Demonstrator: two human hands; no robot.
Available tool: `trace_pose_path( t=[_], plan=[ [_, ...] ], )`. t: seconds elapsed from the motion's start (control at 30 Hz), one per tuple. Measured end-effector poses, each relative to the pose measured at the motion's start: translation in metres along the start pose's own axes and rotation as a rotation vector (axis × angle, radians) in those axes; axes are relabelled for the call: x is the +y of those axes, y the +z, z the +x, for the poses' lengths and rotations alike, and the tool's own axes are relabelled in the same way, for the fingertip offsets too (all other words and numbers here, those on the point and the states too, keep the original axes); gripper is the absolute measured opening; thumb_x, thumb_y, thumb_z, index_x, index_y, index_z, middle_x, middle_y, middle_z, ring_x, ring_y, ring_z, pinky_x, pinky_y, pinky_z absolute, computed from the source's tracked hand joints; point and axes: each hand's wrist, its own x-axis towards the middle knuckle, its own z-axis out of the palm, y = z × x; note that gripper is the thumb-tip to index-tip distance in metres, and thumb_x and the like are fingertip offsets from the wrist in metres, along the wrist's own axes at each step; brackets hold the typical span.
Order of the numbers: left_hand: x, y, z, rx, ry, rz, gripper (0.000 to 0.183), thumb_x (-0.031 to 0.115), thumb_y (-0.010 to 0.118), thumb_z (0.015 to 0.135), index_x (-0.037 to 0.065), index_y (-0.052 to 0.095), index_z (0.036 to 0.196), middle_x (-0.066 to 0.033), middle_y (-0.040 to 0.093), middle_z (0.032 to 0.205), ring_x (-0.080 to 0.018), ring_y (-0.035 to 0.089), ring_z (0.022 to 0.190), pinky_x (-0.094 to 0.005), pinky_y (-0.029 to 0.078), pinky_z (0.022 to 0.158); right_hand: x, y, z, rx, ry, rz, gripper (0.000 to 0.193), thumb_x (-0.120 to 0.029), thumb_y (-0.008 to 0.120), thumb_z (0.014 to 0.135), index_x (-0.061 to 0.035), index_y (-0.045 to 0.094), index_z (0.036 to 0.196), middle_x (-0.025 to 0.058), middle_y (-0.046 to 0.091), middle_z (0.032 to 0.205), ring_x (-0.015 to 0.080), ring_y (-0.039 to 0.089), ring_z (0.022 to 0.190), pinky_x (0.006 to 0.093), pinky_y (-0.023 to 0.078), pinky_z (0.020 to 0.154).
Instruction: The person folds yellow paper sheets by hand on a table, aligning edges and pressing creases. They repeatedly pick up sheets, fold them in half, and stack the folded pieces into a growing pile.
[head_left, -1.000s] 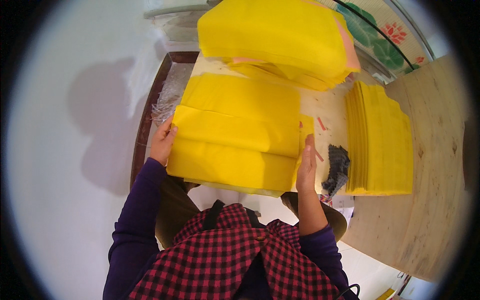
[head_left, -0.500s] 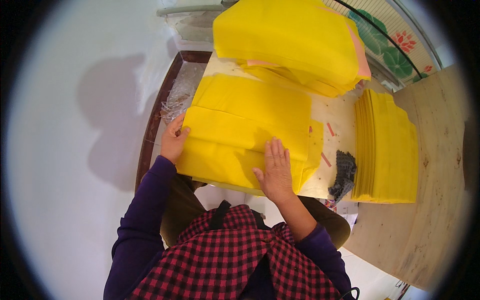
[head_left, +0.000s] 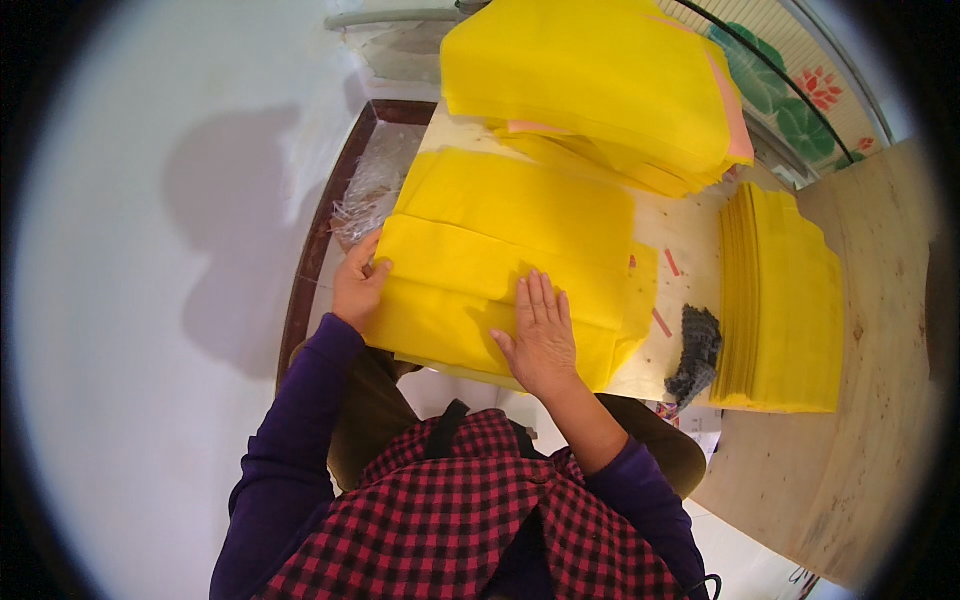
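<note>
Folded yellow fabric sheets (head_left: 500,250) lie in a layered pile on the pale wooden board in front of me, with a crosswise fold edge showing. My left hand (head_left: 358,287) grips the pile's left edge, thumb on top and the other fingers partly hidden at the side. Flat on the near half of the top sheet rests my right hand (head_left: 543,335), fingers stretched out and thumb apart, holding nothing.
A tall yellow fabric stack (head_left: 590,85) with pink edges stands at the back. Another yellow stack (head_left: 785,300) is at the right, beside a crumpled dark grey cloth (head_left: 694,355). Small red strips (head_left: 672,262) lie on the board (head_left: 690,225). Clear plastic (head_left: 375,185) sits left.
My right hand has slid slightly left over the fabric. The left hand keeps its place at the left edge, and the whole view has shifted a little.
</note>
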Motion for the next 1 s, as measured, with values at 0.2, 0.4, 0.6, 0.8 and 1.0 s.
trace_pose_path(
  t=[0.2, 0.4, 0.6, 0.8, 1.0],
  plan=[
    [0.016, -0.003, -0.006, 0.045, -0.047, 0.149, 0.042, -0.001, 0.057, 0.090, 0.004, 0.053, 0.131, 0.0001, 0.062, 0.109, -0.0038, 0.054, 0.078, -0.0201, 0.045, 0.070, 0.000, 0.001, 0.000, -0.003, 0.005, 0.010, 0.082, -0.047, 0.055, 0.089, 0.0030, 0.024, 0.146, 0.0195, 0.017, 0.156, 0.0308, 0.015, 0.145, 0.0472, 0.009, 0.117],
    [0.014, -0.001, 0.002, 0.147, -0.097, 0.031, 0.039, 0.004, 0.058, 0.091, 0.005, 0.053, 0.130, -0.0026, 0.062, 0.093, -0.0085, 0.056, 0.077, -0.0221, 0.045, 0.072, 0.000, 0.000, 0.000, -0.003, -0.001, -0.009, 0.082, -0.047, 0.055, 0.089, 0.0032, 0.024, 0.146, 0.0198, 0.018, 0.155, 0.0308, 0.014, 0.145, 0.0473, 0.009, 0.117],
    [0.011, -0.005, 0.008, 0.087, -0.210, -0.029, 0.037, 0.001, 0.057, 0.090, 0.005, 0.055, 0.127, -0.0026, 0.062, 0.086, -0.0092, 0.056, 0.076, -0.0229, 0.045, 0.070, 0.003, 0.001, 0.000, 0.002, 0.002, 0.006, 0.081, -0.045, 0.054, 0.090, 0.0042, 0.023, 0.146, 0.0208, 0.016, 0.156, 0.0323, 0.015, 0.145, 0.0476, 0.011, 0.117],
    [0.007, -0.004, 0.011, 0.070, -0.222, 0.022, 0.036, 0.000, 0.057, 0.090, 0.005, 0.056, 0.125, -0.0021, 0.061, 0.083, -0.0091, 0.055, 0.074, -0.0233, 0.045, 0.068, 0.004, 0.002, 0.001, -0.030, 0.029, 0.003, 0.081, -0.045, 0.054, 0.090, 0.0041, 0.023, 0.146, 0.0208, 0.017, 0.155, 0.0320, 0.015, 0.145, 0.0477, 0.011, 0.117],
    [0.011, -0.002, 0.012, 0.044, -0.197, 0.080, 0.036, 0.000, 0.055, 0.090, 0.005, 0.056, 0.125, -0.0028, 0.062, 0.086, -0.0099, 0.057, 0.077, -0.0237, 0.046, 0.072, -0.011, -0.006, 0.011, -0.033, 0.003, 0.064, 0.082, -0.047, 0.054, 0.090, 0.0034, 0.024, 0.146, 0.0197, 0.017, 0.156, 0.0313, 0.014, 0.145, 0.0470, 0.010, 0.117]
  ],
)
